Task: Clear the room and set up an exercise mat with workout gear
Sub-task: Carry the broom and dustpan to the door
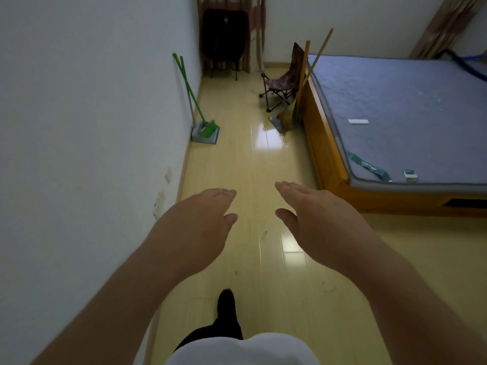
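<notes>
Hands: left hand and right hand stretch forward palm down over the floor, fingers straight and together, thumbs apart, holding nothing.
Bed: orange-brown wooden-framed bed with a rounded near corner and a bare quilted blue-grey mattress.
Open room: glossy pale-yellow plank floor runs as a clear strip between the bed's long side and the white wall.
Chair: small camouflage-fabric folding chair on black tube legs stands at the bed's far corner, its back toward the bed.
Long tools: two orange handles lean against that same corner, heads on the floor, tops tilted over the mattress.
Broom set: green-handled broom and grey plastic dustpan stand across the strip from the bed, handles slanting up the wall.
</notes>
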Demonstrator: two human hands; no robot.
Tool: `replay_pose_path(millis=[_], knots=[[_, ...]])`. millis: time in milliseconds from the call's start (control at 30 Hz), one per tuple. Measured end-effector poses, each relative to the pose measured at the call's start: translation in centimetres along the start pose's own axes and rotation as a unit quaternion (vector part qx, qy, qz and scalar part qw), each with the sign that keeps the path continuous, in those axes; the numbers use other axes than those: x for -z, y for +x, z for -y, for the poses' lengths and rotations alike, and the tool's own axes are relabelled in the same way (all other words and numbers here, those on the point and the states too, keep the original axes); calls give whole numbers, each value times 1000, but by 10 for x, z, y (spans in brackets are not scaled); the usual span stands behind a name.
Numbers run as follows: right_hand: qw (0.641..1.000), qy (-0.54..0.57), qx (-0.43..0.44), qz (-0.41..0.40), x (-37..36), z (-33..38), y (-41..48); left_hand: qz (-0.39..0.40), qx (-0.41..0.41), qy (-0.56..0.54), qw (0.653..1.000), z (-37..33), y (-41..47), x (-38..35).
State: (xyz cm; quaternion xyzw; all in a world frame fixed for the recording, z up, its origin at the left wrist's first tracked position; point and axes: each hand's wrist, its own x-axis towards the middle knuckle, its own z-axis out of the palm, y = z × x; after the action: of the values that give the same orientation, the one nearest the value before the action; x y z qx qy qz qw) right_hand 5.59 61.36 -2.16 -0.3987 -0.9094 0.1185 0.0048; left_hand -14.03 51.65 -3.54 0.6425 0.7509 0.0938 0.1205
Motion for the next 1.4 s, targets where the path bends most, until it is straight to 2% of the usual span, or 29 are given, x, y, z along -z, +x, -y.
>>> replay_pose_path(millis=[267, 433, 600, 800, 1033, 1400], knots=[[998, 13, -54, -8, 31, -47, 172, 23, -53, 4, 998, 54, 210, 39], [996, 21, -80, -15, 36, -106, 281, 26, -80, 5, 996, 72, 345, 42], [995, 36, -91, -18, 47, -188, 410, 30, -67, 6, 997, 85, 496, 36], [996, 32, -83, -20, 95, -265, 552, 37, -66, 1, 997, 86, 649, 67], [996, 21, -85, -21, 129, -330, 722, 26, -71, -23, 997, 115, 829, 84], [982, 27, -185, -29, 177, -423, 965, 58, -143, -30, 987, 164, 1140, 116]])
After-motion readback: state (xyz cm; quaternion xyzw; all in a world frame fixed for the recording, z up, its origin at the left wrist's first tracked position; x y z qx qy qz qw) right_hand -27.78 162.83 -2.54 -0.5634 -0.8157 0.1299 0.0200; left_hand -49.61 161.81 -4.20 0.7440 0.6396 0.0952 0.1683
